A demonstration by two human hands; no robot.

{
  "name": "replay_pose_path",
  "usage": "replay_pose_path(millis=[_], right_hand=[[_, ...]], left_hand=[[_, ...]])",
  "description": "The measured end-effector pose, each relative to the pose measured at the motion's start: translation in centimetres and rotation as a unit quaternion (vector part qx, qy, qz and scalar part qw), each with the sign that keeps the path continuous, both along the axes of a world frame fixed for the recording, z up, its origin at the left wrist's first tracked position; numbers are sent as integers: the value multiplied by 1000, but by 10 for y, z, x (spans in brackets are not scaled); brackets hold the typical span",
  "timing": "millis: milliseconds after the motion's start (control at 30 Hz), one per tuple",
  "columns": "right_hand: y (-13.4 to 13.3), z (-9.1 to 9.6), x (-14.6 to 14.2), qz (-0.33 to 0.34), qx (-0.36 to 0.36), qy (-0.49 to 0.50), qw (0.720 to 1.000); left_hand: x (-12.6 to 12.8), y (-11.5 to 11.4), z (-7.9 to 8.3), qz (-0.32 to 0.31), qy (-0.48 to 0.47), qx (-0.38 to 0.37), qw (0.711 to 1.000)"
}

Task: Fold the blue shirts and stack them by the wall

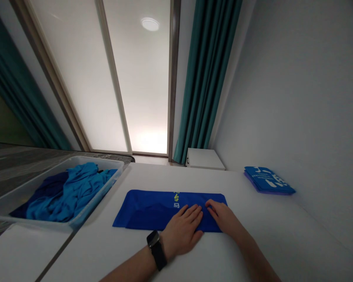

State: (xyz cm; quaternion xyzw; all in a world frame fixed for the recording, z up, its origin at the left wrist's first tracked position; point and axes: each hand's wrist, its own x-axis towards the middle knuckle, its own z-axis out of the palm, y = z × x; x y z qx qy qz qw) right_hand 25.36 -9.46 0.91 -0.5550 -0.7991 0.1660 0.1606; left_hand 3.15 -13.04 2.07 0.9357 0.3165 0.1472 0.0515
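A folded blue cloth (153, 209) with a small yellow and white print lies flat across the white table in front of me. My left hand (184, 229), with a black watch on its wrist, rests palm down on its right half, fingers stretched out. Close beside it, my right hand (223, 217) bends its fingers on the cloth's right end, thumb and index tips close together as if on a fold. The fabric between those fingertips is too small to make out.
On the left stands a clear plastic bin (97, 203) with crumpled blue cloths (76, 192). Folded blue items (267, 180) with white print, purple at the edge below, lie near the wall on the right. Behind the table are a white cabinet (204, 158) and a teal curtain (208, 78).
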Motion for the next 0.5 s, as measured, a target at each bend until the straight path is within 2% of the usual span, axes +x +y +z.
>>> replay_pose_path(millis=[133, 233, 500], right_hand=[[-1, 2, -1, -4, 8, -10, 1000], [-3, 5, -3, -8, 7, -19, 1000], [-1, 2, 0, -7, 3, -16, 1000]], left_hand=[[-8, 2, -9, 23, 2, 0, 1000], [-23, 3, -12, 50, 9, 10, 999], [-98, 0, -19, 174, 44, 57, 982]])
